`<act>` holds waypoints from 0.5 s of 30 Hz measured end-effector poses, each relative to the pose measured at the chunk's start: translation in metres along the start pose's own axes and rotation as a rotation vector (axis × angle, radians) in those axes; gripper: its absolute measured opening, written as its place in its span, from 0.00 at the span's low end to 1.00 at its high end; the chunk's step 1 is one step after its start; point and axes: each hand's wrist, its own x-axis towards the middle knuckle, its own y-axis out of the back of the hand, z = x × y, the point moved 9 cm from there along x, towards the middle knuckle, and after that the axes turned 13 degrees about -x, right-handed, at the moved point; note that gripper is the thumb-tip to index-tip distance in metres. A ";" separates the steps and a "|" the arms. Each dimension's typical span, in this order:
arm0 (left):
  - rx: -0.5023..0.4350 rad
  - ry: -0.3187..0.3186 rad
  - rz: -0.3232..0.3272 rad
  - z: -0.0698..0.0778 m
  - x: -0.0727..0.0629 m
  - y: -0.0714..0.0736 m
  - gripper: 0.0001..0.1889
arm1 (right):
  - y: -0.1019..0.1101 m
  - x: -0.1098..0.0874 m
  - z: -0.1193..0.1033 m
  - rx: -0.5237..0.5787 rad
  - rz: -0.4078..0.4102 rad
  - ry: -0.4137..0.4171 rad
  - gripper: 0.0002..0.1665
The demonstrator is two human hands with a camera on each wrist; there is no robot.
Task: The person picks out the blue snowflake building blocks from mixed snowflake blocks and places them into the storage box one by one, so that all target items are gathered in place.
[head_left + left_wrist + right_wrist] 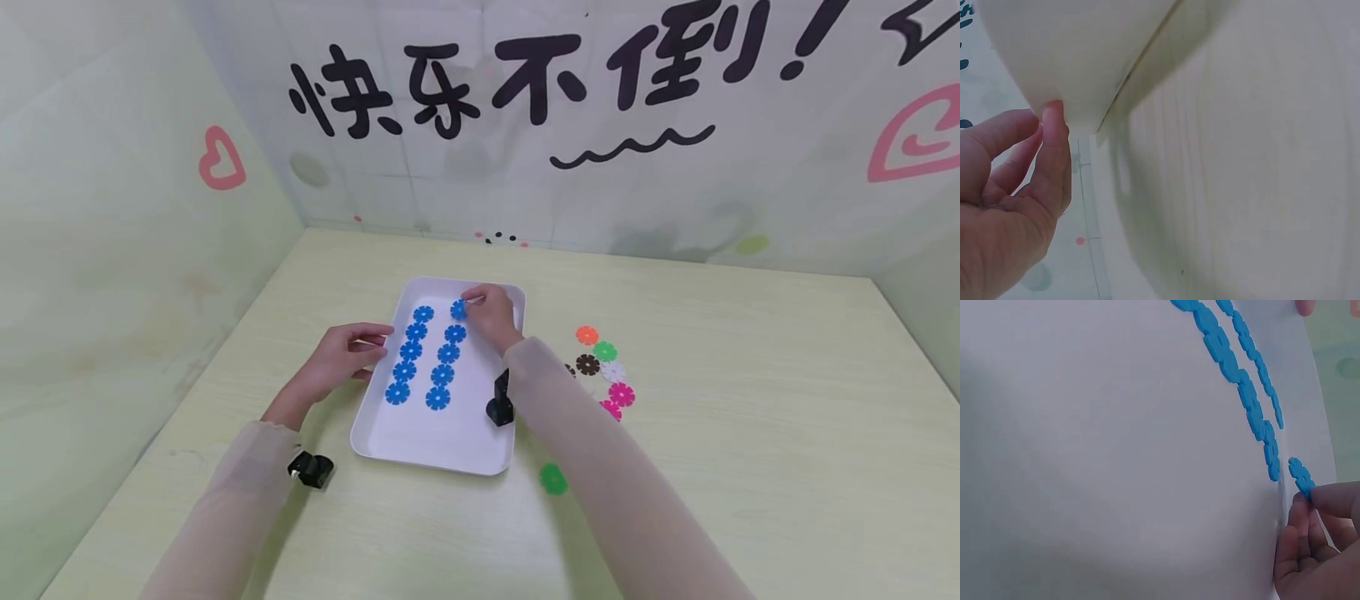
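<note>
A white tray lies on the table, bearing two rows of blue snowflake discs. The left row has several overlapping discs; the right row runs alongside it. My right hand pinches one blue snowflake disc between thumb and fingertips, over the far end of the right row. That same disc stands tilted in the right wrist view, a small gap from the row's last disc. At the tray's left side, my left hand holds the rim, its fingertips against the outer wall.
Right of the tray lie loose discs: orange, green, dark brown, white and pink. Another green disc lies nearer, beside my right forearm. A printed wall stands behind the table.
</note>
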 end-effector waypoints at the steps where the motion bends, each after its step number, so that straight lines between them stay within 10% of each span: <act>1: -0.001 0.000 0.000 0.000 0.000 0.000 0.20 | 0.000 0.000 0.000 -0.001 0.002 0.001 0.10; 15: -0.006 0.002 0.005 0.000 0.000 -0.001 0.20 | 0.001 -0.001 0.001 -0.023 0.024 0.021 0.10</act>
